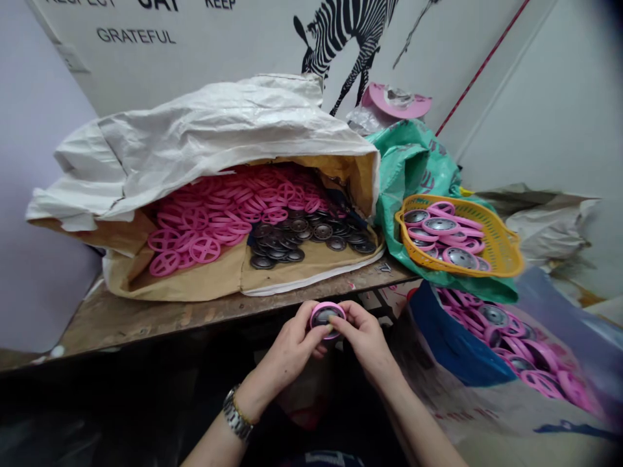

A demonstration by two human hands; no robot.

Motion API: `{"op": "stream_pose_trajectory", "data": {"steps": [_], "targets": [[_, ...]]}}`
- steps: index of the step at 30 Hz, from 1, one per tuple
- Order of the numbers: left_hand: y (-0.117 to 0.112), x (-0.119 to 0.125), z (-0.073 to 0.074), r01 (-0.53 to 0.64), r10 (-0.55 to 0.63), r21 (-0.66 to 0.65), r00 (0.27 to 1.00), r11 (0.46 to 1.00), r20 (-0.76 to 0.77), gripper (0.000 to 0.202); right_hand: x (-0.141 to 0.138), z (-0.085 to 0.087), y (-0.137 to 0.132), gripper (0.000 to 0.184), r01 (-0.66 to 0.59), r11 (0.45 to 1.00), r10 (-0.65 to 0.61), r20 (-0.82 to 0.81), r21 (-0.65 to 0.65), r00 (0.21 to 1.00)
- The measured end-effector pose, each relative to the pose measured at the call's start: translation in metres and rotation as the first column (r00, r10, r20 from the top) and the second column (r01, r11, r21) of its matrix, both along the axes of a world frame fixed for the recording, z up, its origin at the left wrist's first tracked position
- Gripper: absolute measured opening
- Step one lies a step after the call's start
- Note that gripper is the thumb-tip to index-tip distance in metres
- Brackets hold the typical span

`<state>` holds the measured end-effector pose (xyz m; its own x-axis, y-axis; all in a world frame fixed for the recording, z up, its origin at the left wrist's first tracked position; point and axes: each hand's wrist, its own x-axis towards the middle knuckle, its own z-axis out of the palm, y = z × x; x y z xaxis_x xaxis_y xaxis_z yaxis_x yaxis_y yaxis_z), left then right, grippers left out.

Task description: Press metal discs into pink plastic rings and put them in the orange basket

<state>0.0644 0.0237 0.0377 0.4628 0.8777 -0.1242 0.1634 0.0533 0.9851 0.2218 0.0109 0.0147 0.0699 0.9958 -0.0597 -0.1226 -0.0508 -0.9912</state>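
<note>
Between my two hands, in front of the table edge, is a small toy wheel (pixel 327 314) with a pink rim and a dark grey disc in its middle. My left hand (pixel 298 336) is closed on its left side, thumb pressed on the disc. My right hand (pixel 364 332) grips the right side, its thumb also on the disc. Beyond them a white sack (pixel 209 139) lies open on its side. Loose pink spoked rings (pixel 204 249) fill its left and back, and dark grey discs (pixel 275 246) lie in a heap at its front right.
A worn wooden table (pixel 160 324) bears the sack. At right, a yellow basket (pixel 503 250) of pink-and-grey wheels rests on a green plastic bag (pixel 403 162). Lower right stands an open bag (pixel 452 347) full of similar wheels. A pink curved piece (pixel 413 105) lies behind.
</note>
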Motion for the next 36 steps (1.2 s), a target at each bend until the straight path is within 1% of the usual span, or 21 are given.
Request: {"op": "stream_pose_trajectory", "data": {"steps": [1, 3, 5, 7, 12, 16, 18, 21, 24, 26, 27, 28, 30, 32, 33, 34, 35, 36], "targets": [[0.001, 0.000, -0.001, 0.008, -0.008, -0.020, 1.000, 1.000, 0.001, 0.026, 0.002, 0.000, 0.001, 0.030, -0.010, 1.000, 0.010, -0.001, -0.007, 1.000], [0.001, 0.000, -0.005, -0.015, 0.015, -0.039, 1.000, 0.999, 0.005, 0.027, 0.003, 0.002, 0.001, 0.028, -0.054, 0.999, 0.054, 0.002, 0.005, 0.999], [0.002, 0.000, -0.009, -0.051, 0.053, -0.049, 0.998, 0.997, 0.026, 0.027, 0.004, 0.004, -0.001, 0.024, -0.096, 0.994, 0.095, 0.025, 0.045, 0.995], [0.002, 0.001, -0.012, -0.074, 0.076, -0.050, 0.996, 0.996, 0.040, 0.029, 0.003, 0.005, -0.004, 0.021, -0.098, 0.991, 0.092, 0.068, 0.089, 0.993], [0.000, 0.009, -0.016, -0.099, 0.100, -0.024, 0.994, 0.995, 0.036, 0.032, 0.004, 0.004, -0.010, 0.015, 0.014, 0.994, -0.027, 0.119, 0.112, 0.993], [0.000, 0.019, -0.016, -0.096, 0.098, -0.040, 0.994, 0.995, 0.042, 0.046, 0.013, 0.007, -0.011, 0.017, 0.023, 0.994, -0.038, 0.143, 0.107, 0.989], [0.000, 0.022, -0.016, -0.077, 0.079, -0.032, 0.995, 0.997, 0.056, 0.054, 0.024, 0.014, -0.009, 0.020, 0.060, 0.989, -0.083, 0.177, 0.132, 0.981], [0.002, 0.022, -0.016, -0.058, 0.059, -0.017, 0.996, 0.998, 0.061, 0.059, 0.057, 0.030, 0.001, 0.024, 0.193, 0.955, -0.247, 0.244, 0.226, 0.938], [0.005, 0.015, -0.019, -0.061, 0.061, 0.015, 0.998, 0.998, 0.009, 0.055, 0.112, 0.049, 0.017, 0.030, 0.330, 0.876, -0.444, 0.325, 0.351, 0.835], [0.006, 0.010, -0.022, -0.051, 0.053, 0.040, 0.998, 0.998, -0.038, 0.053, 0.155, 0.060, 0.029, 0.034, 0.390, 0.810, -0.564, 0.403, 0.437, 0.720], [0.007, 0.009, -0.024, -0.045, 0.048, 0.048, 0.997, 0.998, -0.061, 0.052, 0.177, 0.064, 0.035, 0.036, 0.407, 0.794, -0.596, 0.447, 0.452, 0.667], [0.007, 0.008, -0.025, -0.037, 0.041, 0.052, 0.996, 0.998, -0.084, 0.051, 0.196, 0.067, 0.040, 0.040, 0.417, 0.785, -0.616, 0.511, 0.458, 0.599], [0.007, 0.007, -0.028, -0.012, 0.020, 0.062, 0.993, 0.998, -0.120, 0.049, 0.227, 0.071, 0.048, 0.047, 0.440, 0.776, -0.622, 0.667, 0.452, 0.411], [0.006, 0.009, -0.030, 0.030, -0.017, 0.081, 0.988, 0.996, -0.152, 0.046, 0.242, 0.073, 0.051, 0.050, 0.416, 0.764, -0.610, 0.761, 0.493, 0.220], [0.005, 0.011, -0.031, 0.053, -0.036, 0.094, 0.985, 0.994, -0.168, 0.045, 0.242, 0.073, 0.051, 0.049, 0.383, 0.753, -0.624, 0.766, 0.536, 0.154], [0.005, 0.012, -0.032, 0.075, -0.054, 0.108, 0.981, 0.991, -0.184, 0.044, 0.237, 0.072, 0.049, 0.046, 0.341, 0.732, -0.657, 0.744, 0.590, 0.122], [0.005, 0.013, -0.033, 0.096, -0.070, 0.119, 0.977, 0.988, -0.202, 0.043, 0.229, 0.072, 0.047, 0.042, 0.301, 0.704, -0.699, 0.704, 0.643, 0.129], [0.006, 0.014, -0.034, 0.114, -0.084, 0.129, 0.972, 0.985, -0.218, 0.042, 0.217, 0.071, 0.045, 0.038, 0.272, 0.681, -0.729, 0.662, 0.680, 0.171]]}}
